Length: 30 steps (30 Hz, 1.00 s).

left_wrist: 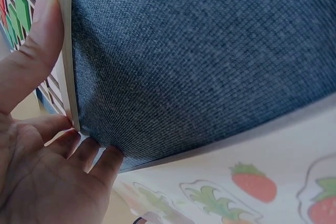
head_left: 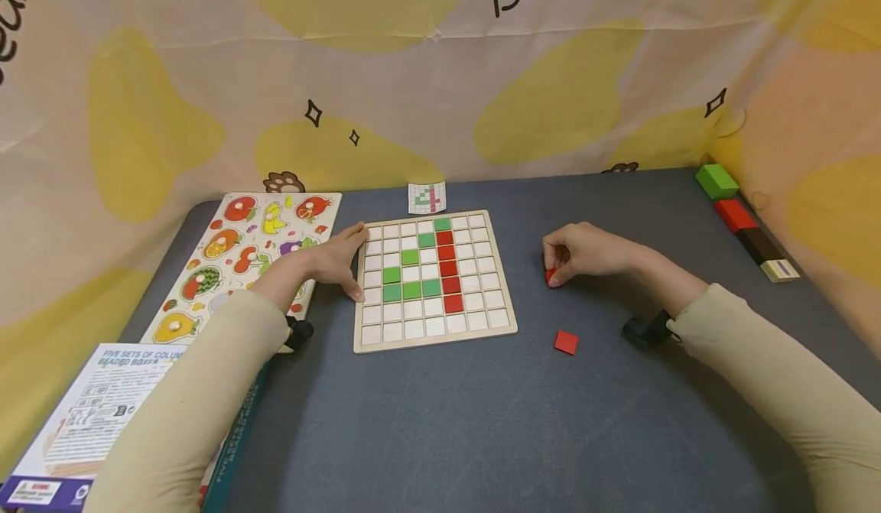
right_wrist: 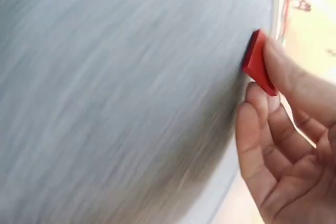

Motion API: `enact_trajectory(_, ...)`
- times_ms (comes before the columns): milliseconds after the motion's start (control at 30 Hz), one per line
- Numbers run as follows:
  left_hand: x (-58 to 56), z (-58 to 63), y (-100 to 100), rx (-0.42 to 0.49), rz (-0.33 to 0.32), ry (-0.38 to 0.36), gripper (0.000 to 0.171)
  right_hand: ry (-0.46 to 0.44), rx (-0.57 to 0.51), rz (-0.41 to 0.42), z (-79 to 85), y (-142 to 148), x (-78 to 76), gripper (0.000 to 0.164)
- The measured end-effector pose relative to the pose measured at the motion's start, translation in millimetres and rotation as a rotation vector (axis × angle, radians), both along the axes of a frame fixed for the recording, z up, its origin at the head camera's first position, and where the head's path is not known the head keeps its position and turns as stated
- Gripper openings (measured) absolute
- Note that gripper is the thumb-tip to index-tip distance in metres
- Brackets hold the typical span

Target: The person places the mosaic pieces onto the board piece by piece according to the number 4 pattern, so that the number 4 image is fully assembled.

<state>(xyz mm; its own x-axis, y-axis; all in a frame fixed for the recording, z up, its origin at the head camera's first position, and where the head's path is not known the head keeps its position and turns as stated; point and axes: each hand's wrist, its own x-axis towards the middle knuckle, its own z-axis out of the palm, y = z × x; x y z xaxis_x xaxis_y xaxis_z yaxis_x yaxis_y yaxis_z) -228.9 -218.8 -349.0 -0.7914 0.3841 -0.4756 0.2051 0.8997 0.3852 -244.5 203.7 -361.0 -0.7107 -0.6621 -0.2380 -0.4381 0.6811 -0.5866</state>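
Observation:
A wooden grid board (head_left: pixel 435 333) lies flat on the table, with white squares and some green and red tiles on it. Along its left side, my left hand (head_left: pixel 336 259) touches the edge; in the left wrist view the thumb (left_wrist: pixel 48 30) lies against the rim and the other fingers spread near a corner. To the right of the board, my right hand (head_left: pixel 585 250) pinches a red square tile (right_wrist: pixel 258 62) between thumb and fingers, close over the table. Another red tile (head_left: pixel 566 342) lies on the table below that hand.
Behind the board a small pattern card (head_left: pixel 427 199) shows a coloured grid. A fruit puzzle board (head_left: pixel 227 222) and a box of beaded columns (head_left: pixel 103 398) lie at the left. Green (head_left: pixel 716 181), red, dark and pale blocks line the right edge.

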Motion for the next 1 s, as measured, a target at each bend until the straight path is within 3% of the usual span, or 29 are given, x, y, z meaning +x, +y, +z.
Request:
enact_trajectory(233, 0.1, 0.2, 0.4, 0.004, 0.006, -0.003, 0.116, -0.052, -0.138, -0.013, 8.3, -48.2, 15.2, 0.016)
enact_trajectory(533, 1.9, 2.2, 0.1, 0.014, 0.007, -0.004, 0.117, -0.015, -0.178, 0.068, 9.2, -107.8, 50.8, 0.011)
enact_trajectory(1000, 1.2, 0.1, -0.1, 0.004, 0.013, -0.002, 0.116, 0.122, -0.125, 0.091, -1.5, -128.6, 67.0, 0.010)
